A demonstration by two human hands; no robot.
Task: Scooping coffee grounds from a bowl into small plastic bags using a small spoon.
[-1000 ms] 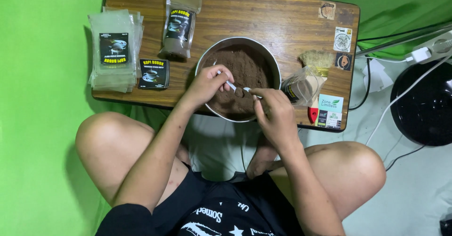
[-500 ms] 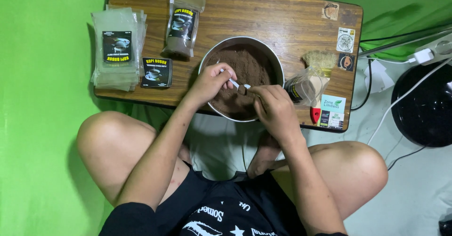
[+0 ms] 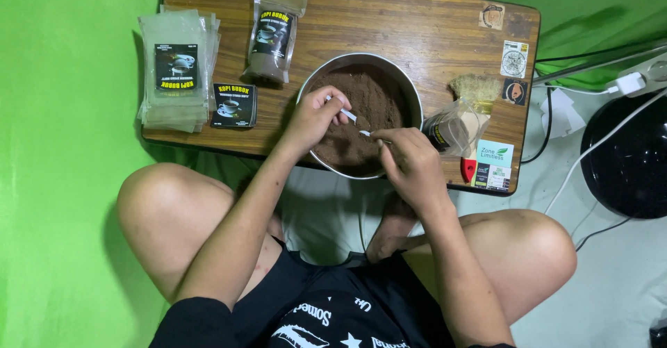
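Upper left of frame: stack of empty pouches on desk, small label stack beside it, filled pouch right of that. Centre: metal bowl of brown powder. Left hand over bowl, fingers pinched on white spoon; spoon's long axis slants down-right toward right hand. Right hand's fingers curled at spoon tip; what they clamp, cannot tell. Right: open pouch just beside bowl, nearer right hand.

One metal bowl, one filled pouch, one pouch stack, two hands.
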